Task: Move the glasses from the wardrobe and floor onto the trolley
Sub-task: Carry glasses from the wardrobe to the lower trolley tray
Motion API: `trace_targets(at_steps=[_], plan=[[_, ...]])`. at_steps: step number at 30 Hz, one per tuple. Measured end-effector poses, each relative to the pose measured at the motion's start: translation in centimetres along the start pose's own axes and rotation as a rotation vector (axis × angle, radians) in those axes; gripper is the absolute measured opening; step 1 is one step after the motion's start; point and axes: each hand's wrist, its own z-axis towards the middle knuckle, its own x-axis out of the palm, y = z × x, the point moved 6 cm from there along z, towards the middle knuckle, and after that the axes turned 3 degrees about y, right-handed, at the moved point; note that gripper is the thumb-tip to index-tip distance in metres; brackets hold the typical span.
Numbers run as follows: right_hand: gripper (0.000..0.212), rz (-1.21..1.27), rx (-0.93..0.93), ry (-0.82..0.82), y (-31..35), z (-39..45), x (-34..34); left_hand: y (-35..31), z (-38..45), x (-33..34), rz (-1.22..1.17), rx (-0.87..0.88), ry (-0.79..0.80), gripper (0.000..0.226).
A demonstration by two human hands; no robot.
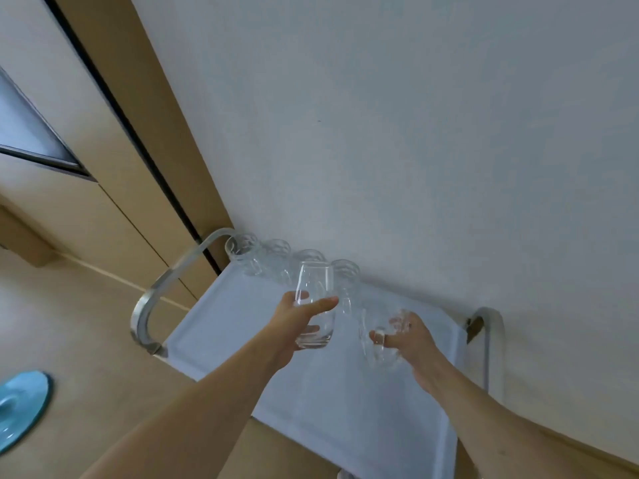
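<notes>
Your left hand (300, 326) is gripping an upright glass (315, 305), and your right hand (405, 335) is wrapping a second glass (379, 344), both hovering over the trolley (221, 316). Try lowering them gently at 12 o'clock beside the row of glasses (294, 259), avoiding knocks.

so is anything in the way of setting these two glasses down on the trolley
Nothing visible blocks it. The left hand holds one glass and the right hand another glass above the trolley top. A row of glasses stands along the wall-side edge, but the surface nearer the hands is bare.
</notes>
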Motion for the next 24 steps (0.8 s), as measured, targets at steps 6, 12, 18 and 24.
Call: trace_targets(at_steps=[6, 12, 18, 24], plan=[[0.093, -0.096, -0.064, -0.034, -1.2, 5.3, -0.5, 0.9, 5.3, -0.2, 0.039, -0.029, -0.047, 0.082], [0.096, -0.110, -0.096, -0.039, -2.0, 9.0, -1.4, 1.5, 8.2, -0.5, 0.064, -0.055, -0.016, 0.092], [0.102, -0.197, -0.124, -0.005, -1.4, 11.1, -1.5, 1.6, 10.1, -0.6, 0.058, -0.068, -0.052, 0.095], [0.107, -0.150, -0.131, -0.001, -1.1, 11.8, -2.2, 1.7, 11.1, -0.5, 0.066, -0.082, 0.011, 0.095]])
